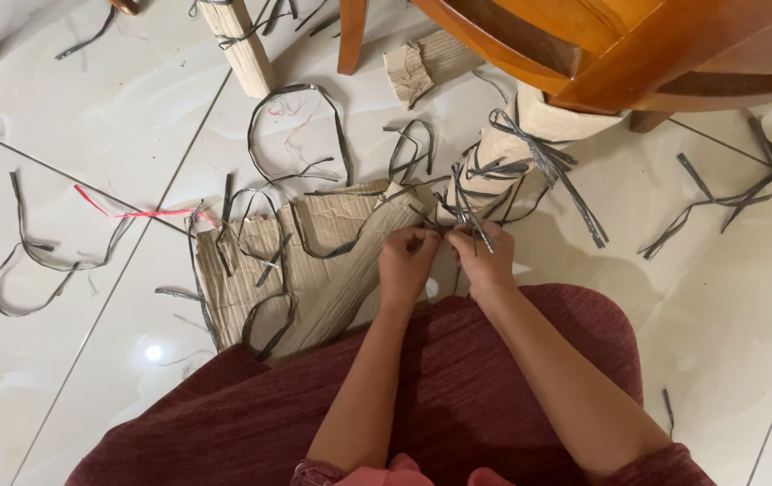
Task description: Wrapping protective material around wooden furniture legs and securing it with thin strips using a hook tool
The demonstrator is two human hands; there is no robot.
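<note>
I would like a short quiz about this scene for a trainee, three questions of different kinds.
1. True or false: both hands pinch the black strap at the wrapped furniture leg.
2. What lies flat on the floor left of the hands? A) cardboard B) towel C) plate
3. What colour is the thin ribbon on the tiles?

Key: 1 true: left hand, right hand, black strap, wrapped furniture leg. 2 A, cardboard. 3 Red, thin ribbon.
</note>
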